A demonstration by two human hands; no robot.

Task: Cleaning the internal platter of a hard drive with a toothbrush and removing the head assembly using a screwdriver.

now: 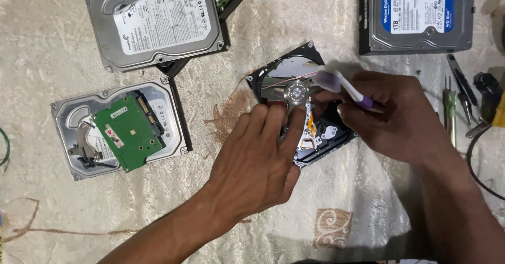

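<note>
The opened black metal hard drive (302, 106), with its mirror-bright platter exposed, is lying at the centre of the cream patterned cloth (52, 201). The left hand (258, 161) is resting on the drive's near edge, fingers extended and pressing on the casing rather than gripping. The right hand (392, 111) is clenching a white and purple plastic-handled tool (342, 85), its tip angling toward the platter hub. A green circuit board (129, 132) is lying on a silver drive cover (158, 103) to the left. Two closed silver drives (152, 22) (418, 14) are sitting along the far edge.
</note>
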